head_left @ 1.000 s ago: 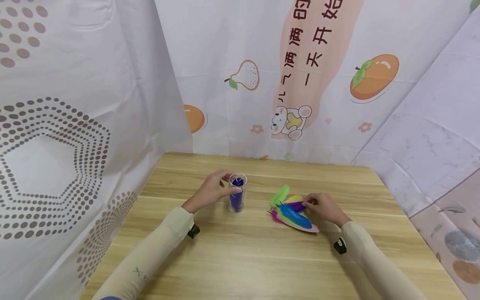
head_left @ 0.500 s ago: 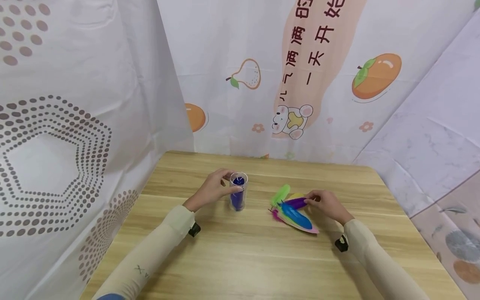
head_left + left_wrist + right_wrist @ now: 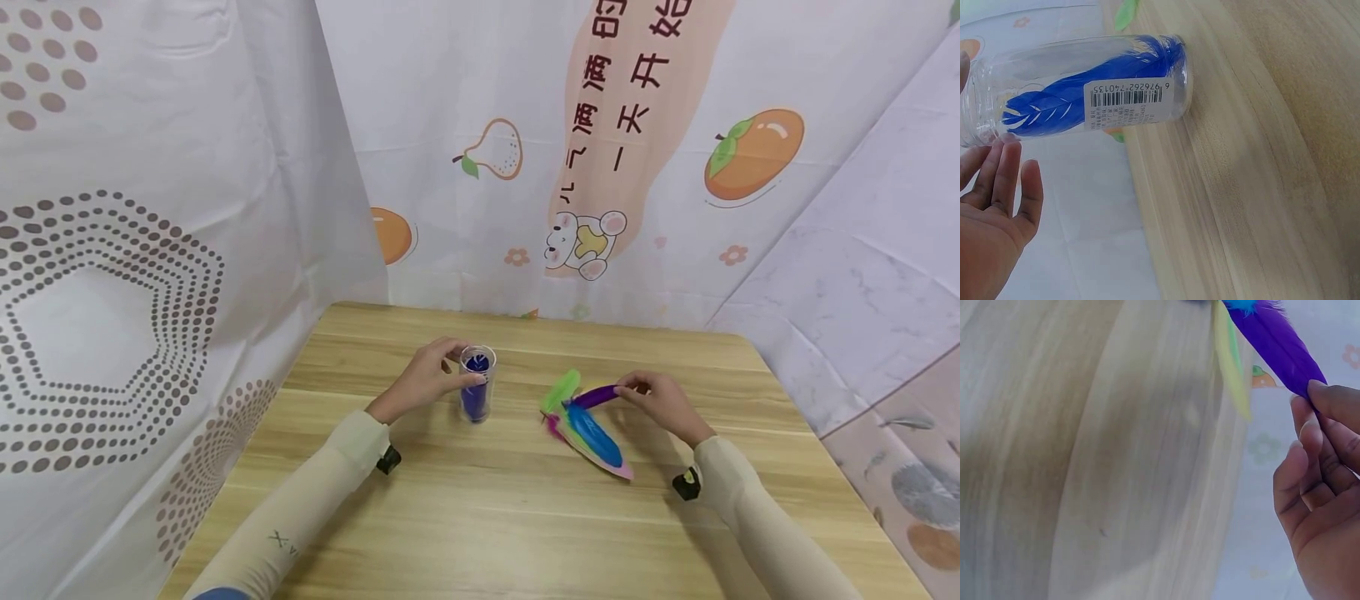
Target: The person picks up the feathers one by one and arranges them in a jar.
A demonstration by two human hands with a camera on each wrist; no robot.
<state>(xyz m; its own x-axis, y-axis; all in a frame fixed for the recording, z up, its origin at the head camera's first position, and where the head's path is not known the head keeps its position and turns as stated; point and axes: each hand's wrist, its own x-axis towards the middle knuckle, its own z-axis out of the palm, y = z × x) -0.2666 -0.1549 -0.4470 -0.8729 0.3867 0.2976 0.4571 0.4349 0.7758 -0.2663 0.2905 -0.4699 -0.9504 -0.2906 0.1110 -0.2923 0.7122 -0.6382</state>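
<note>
My left hand (image 3: pixel 426 379) grips a clear plastic jar (image 3: pixel 486 404) near its top, thumb on the front side and fingers behind. The jar stands upright on the table, and the left wrist view shows a dark blue feather (image 3: pixel 1079 94) inside it and a white barcode label (image 3: pixel 1124 103). Between thumb and fingertips, my right hand (image 3: pixel 663 407) pinches a purple feather (image 3: pixel 1282 353) by its tip. The feather's other end overlaps a small pile of feathers, among them a bright blue feather (image 3: pixel 596 437), a light green feather (image 3: pixel 558 388) and a yellow feather (image 3: pixel 1233 381).
Both hands work over a wood-grain table (image 3: pixel 480 533). Behind it hangs a white curtain (image 3: pixel 420 83) printed with fruit and characters. A dotted curtain (image 3: pixel 112 333) closes off the left side, and a marbled sheet (image 3: pixel 862 275) hangs at the right.
My right hand has drawn the purple feather up and outward from the pile, and the pile has shifted slightly. The left hand keeps its hold on the jar.
</note>
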